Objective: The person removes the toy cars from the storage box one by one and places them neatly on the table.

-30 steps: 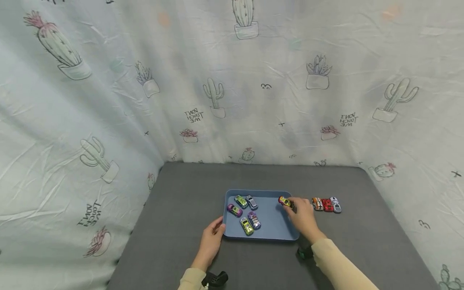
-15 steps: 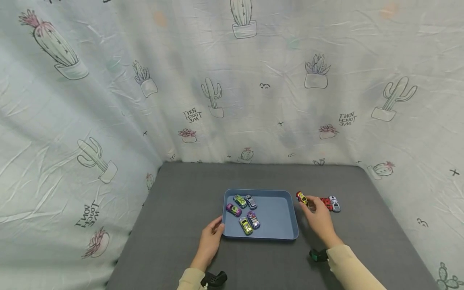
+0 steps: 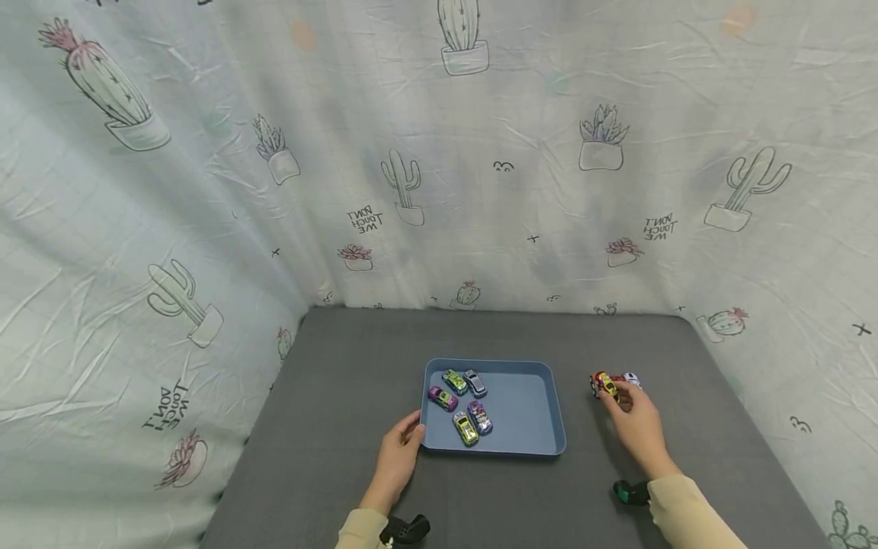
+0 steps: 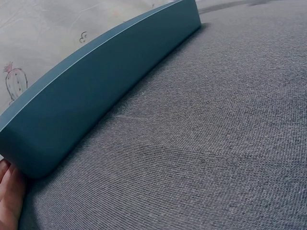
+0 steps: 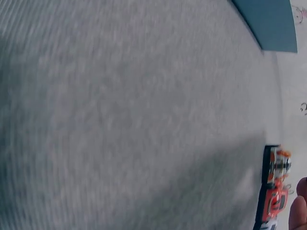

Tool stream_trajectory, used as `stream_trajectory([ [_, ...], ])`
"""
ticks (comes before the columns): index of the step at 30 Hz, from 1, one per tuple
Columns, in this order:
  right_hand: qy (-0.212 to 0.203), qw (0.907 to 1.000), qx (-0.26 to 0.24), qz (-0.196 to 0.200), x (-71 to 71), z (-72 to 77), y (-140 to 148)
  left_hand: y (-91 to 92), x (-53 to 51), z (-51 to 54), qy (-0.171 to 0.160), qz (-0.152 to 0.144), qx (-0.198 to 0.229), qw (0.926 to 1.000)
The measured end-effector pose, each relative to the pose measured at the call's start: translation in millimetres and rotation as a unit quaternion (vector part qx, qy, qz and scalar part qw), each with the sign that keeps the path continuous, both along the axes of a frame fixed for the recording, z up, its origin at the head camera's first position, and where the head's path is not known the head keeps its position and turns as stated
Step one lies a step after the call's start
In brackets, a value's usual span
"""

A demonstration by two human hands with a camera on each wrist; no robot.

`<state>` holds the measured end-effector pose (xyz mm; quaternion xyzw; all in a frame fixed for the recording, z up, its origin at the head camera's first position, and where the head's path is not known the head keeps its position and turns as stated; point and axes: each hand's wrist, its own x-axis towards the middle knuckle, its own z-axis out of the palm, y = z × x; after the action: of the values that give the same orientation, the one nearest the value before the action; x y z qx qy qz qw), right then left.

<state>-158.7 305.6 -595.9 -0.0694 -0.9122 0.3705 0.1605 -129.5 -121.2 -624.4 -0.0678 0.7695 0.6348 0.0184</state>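
Note:
My right hand (image 3: 641,425) pinches a yellow and red toy car (image 3: 608,388) just above a row of parked toy cars at the right of the table. In the right wrist view the row shows an orange and white car (image 5: 278,164), a red car (image 5: 276,201) and part of a white one (image 5: 269,224); the held car is out of that frame. My left hand (image 3: 398,457) touches the near left corner of a blue tray (image 3: 524,431) from outside. Its fingers (image 4: 10,196) rest against the wall.
Inside the tray, several toy cars lie toward the left, among them a purple car (image 3: 443,398) and a yellow-green car (image 3: 466,428). A grey cloth covers the table (image 3: 343,366). A cactus-print curtain (image 3: 480,198) hangs behind it and along the sides.
The right hand has carried the yellow and red toy car from over the tray's right end rightward to the row of cars. The left hand has stayed at the tray corner.

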Motion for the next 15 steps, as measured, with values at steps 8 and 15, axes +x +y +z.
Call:
stream_trajectory([
  [8,-0.018,0.9996,-0.011,-0.017,3.9,1.6,12.0,-0.3,0.1,-0.3,0.001,-0.001,-0.002,1.0000],
  [15,-0.038,0.9984,-0.022,-0.036,1.9,3.0,23.6,-0.9,-0.7,-1.5,0.003,-0.003,-0.002,1.0000],
])
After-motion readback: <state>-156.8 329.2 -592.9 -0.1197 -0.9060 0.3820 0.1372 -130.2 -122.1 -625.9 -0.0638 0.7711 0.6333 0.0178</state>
